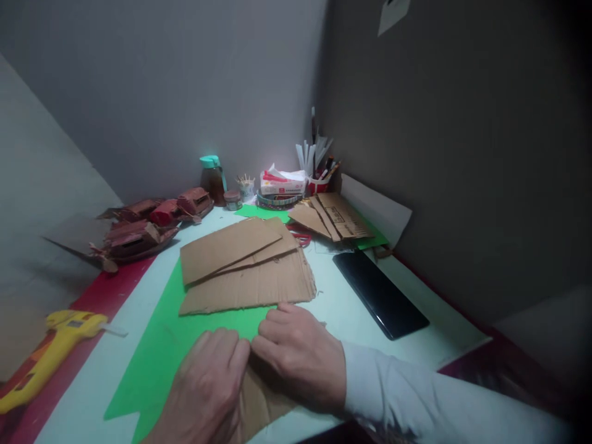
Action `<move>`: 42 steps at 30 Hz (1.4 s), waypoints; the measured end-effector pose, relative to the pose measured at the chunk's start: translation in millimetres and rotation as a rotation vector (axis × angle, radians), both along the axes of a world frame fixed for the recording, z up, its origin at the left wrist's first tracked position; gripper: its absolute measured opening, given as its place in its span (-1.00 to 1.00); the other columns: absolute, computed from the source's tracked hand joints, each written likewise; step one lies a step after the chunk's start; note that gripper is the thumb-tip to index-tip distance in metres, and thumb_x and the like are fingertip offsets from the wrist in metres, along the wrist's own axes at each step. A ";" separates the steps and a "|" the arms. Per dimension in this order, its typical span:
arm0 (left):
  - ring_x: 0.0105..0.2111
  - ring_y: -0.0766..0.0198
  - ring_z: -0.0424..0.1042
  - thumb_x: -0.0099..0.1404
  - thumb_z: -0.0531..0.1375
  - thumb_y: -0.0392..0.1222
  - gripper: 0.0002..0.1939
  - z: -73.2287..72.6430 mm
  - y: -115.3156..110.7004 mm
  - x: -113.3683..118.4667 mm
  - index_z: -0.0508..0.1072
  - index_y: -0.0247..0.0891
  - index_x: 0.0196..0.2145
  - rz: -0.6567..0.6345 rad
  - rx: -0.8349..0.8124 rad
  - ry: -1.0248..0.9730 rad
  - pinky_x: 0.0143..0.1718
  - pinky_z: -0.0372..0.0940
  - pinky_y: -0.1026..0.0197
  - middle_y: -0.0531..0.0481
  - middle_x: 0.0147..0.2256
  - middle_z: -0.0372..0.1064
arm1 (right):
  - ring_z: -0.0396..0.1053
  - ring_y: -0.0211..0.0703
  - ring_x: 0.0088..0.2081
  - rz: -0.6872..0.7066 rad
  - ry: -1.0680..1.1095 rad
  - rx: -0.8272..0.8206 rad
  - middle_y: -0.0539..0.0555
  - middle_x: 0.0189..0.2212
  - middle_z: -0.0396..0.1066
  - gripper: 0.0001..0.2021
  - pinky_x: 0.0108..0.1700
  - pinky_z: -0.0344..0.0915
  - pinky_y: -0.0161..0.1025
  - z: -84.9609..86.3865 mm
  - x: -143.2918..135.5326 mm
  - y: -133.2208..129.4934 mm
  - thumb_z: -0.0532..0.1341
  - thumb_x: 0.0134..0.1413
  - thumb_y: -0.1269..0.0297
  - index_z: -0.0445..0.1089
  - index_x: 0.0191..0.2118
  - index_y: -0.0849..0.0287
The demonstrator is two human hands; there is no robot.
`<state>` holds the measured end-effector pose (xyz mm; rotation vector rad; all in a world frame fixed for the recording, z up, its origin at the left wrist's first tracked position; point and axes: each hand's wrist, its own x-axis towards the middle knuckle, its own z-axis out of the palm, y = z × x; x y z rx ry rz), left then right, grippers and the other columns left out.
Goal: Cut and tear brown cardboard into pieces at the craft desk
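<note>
A piece of brown cardboard [261, 404] lies partly under both fists near the front of the table. My left hand [208, 379] is closed on its upper left part, the fingers curled over. Right beside it, thumbs close together, my right hand [298, 354] also grips the cardboard. Much of the piece is hidden by the hands. Just beyond them, several flat cardboard sheets [250, 280] overlap on a green sheet [155, 364].
A yellow glue gun [60, 351] lies at the left edge. A black phone [379, 296] rests on the right. Behind are brown model boats [139, 237], a bottle [213, 185], a tissue pack [283, 183], a cup of pens [319, 185] and more cardboard [342, 216].
</note>
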<state>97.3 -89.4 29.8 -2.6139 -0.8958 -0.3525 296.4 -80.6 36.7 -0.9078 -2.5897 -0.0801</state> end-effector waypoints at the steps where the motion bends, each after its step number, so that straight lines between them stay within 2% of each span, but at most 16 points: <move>1: -0.48 0.10 0.22 0.04 0.05 -0.57 -0.71 2.3 1.6 -1.0 0.19 -0.16 -0.44 -0.017 -0.003 0.004 -0.45 0.14 0.07 -0.02 -0.47 0.20 | 0.16 -0.15 -0.40 -0.017 -0.014 -0.010 0.00 -0.44 0.34 -0.83 -0.37 -0.01 -0.13 2.1 1.2 0.4 0.11 0.27 0.40 0.30 -0.39 0.18; 5: -0.42 0.07 0.24 0.18 0.04 -0.53 -0.77 14.8 13.5 -4.1 0.29 -0.20 -0.39 -0.080 -0.021 0.015 -0.37 0.16 0.05 -0.03 -0.44 0.26 | 0.31 -0.16 -0.37 -0.082 -0.091 -0.080 0.01 -0.39 0.42 -0.94 -0.46 -0.02 -0.16 19.0 7.8 2.7 0.23 0.18 0.36 0.34 -0.33 0.17; 8: -0.40 0.09 0.28 0.23 0.04 -0.48 -0.78 22.1 22.7 -2.1 0.33 -0.18 -0.39 -0.044 -0.070 -0.022 -0.35 0.18 0.07 -0.03 -0.42 0.30 | 0.38 -0.12 -0.42 -0.125 -0.145 -0.137 0.08 -0.40 0.48 -0.93 -0.52 -0.10 -0.15 32.8 7.4 9.4 0.22 0.20 0.36 0.41 -0.31 0.22; 11: -0.41 0.11 0.30 0.25 0.06 -0.40 -0.82 22.7 27.6 2.2 0.35 -0.14 -0.40 -0.003 -0.111 -0.093 -0.35 0.20 0.11 0.00 -0.44 0.31 | 0.39 -0.11 -0.48 -0.130 -0.175 -0.183 0.14 -0.41 0.51 -0.90 -0.54 -0.11 -0.16 38.0 2.6 20.4 0.21 0.18 0.40 0.45 -0.34 0.27; 16: -0.42 0.13 0.31 0.27 0.09 -0.31 -0.85 11.0 30.2 9.7 0.36 -0.14 -0.44 0.037 -0.180 -0.204 -0.35 0.23 0.12 0.00 -0.46 0.30 | 0.39 -0.14 -0.39 -0.077 -0.113 -0.183 0.06 -0.37 0.49 -0.95 -0.48 0.01 -0.17 22.6 1.0 26.3 0.22 0.16 0.36 0.40 -0.31 0.22; 19: -0.43 0.14 0.29 0.28 0.07 -0.30 -0.83 4.3 29.6 14.4 0.35 -0.14 -0.45 0.043 -0.220 -0.242 -0.37 0.22 0.12 0.01 -0.47 0.28 | 0.33 -0.14 -0.34 -0.081 -0.036 -0.122 0.01 -0.34 0.43 -0.94 -0.40 0.06 -0.15 7.7 1.9 18.0 0.16 0.23 0.34 0.35 -0.26 0.19; 22: -0.43 0.15 0.27 0.31 0.04 -0.34 -0.79 2.3 26.5 17.2 0.31 -0.16 -0.47 0.037 -0.236 -0.257 -0.37 0.20 0.11 0.00 -0.47 0.25 | 0.27 -0.14 -0.32 -0.094 -0.001 -0.067 0.01 -0.36 0.37 -0.88 -0.34 0.07 -0.13 -1.1 -0.2 10.5 0.10 0.31 0.36 0.33 -0.29 0.19; 25: -0.43 0.15 0.25 0.35 0.00 -0.39 -0.75 4.0 23.9 14.8 0.27 -0.19 -0.47 0.032 -0.228 -0.243 -0.39 0.18 0.10 0.00 -0.46 0.23 | 0.25 -0.13 -0.33 -0.112 -0.012 -0.039 0.02 -0.36 0.37 -0.88 -0.36 0.05 -0.13 0.4 -0.7 7.6 0.14 0.32 0.37 0.32 -0.30 0.19; 31: -0.42 0.06 0.33 0.42 0.06 -0.19 -0.82 4.8 22.1 -4.7 0.33 -0.21 -0.37 0.154 -0.158 -0.178 -0.41 0.21 0.05 -0.03 -0.43 0.25 | 0.25 -0.09 -0.35 -0.179 -0.097 -0.041 0.04 -0.38 0.38 -0.91 -0.47 -0.04 -0.14 14.0 18.5 4.8 0.22 0.27 0.42 0.33 -0.31 0.20; 34: -0.40 0.05 0.29 0.40 0.08 -0.25 -0.87 2.0 19.5 -8.2 0.27 -0.20 -0.36 0.136 -0.106 -0.162 -0.38 0.17 0.04 -0.05 -0.41 0.23 | 0.24 -0.07 -0.35 -0.200 -0.105 -0.047 0.06 -0.38 0.37 -0.89 -0.45 -0.01 -0.13 12.7 25.2 3.8 0.19 0.29 0.43 0.34 -0.32 0.21; 39: -0.43 0.11 0.17 0.30 0.07 -0.45 -0.77 -2.0 18.3 -1.7 0.17 -0.17 -0.42 0.061 -0.078 -0.123 -0.40 0.09 0.07 0.00 -0.44 0.13 | 0.18 -0.06 -0.34 -0.152 -0.069 -0.043 0.09 -0.35 0.31 -0.83 -0.35 0.05 -0.10 1.7 20.3 -2.3 0.07 0.33 0.45 0.33 -0.32 0.21; 42: -0.45 0.12 0.17 0.29 0.05 -0.46 -0.77 -2.1 20.1 -3.0 0.17 -0.16 -0.43 0.038 -0.089 -0.119 -0.42 0.09 0.07 0.01 -0.45 0.13 | 0.18 -0.05 -0.33 -0.130 -0.050 -0.052 0.10 -0.35 0.32 -0.80 -0.33 0.06 -0.09 -1.8 19.7 -3.0 0.03 0.34 0.45 0.34 -0.31 0.23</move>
